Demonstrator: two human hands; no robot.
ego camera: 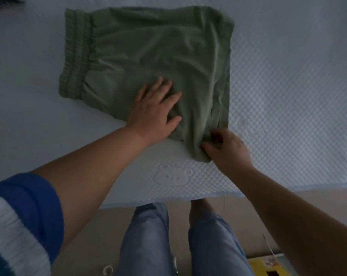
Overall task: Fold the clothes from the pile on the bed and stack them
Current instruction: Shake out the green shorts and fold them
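The green shorts [148,56] lie spread on the bed [288,86], near its front edge, with the elastic waistband [76,54] to the left and the leg ends to the right. They seem already folded in half, one leg on the other, because only one leg shape shows.

The left hand [154,114] lies flat on the cloth with straight, spread fingers and grips nothing. Most likely it presses the shorts down so that they do not slide while the other hand works. The right hand [226,146] pinches the near right corner of the shorts between thumb and curled fingers. The cloth is bunched there. This looks like the start of a lift, to carry the leg end over toward the waistband, or else a pull to smooth the hem.

The fingertips of the right hand are partly hidden in the folds, so how much cloth they hold is not clear. The pile of clothes and any finished stack are not in view. A dark thing [5,3] at the top left corner is cut off and too blurred to name. Below the bed, a yellow object [268,265] on the floor is also cut off.
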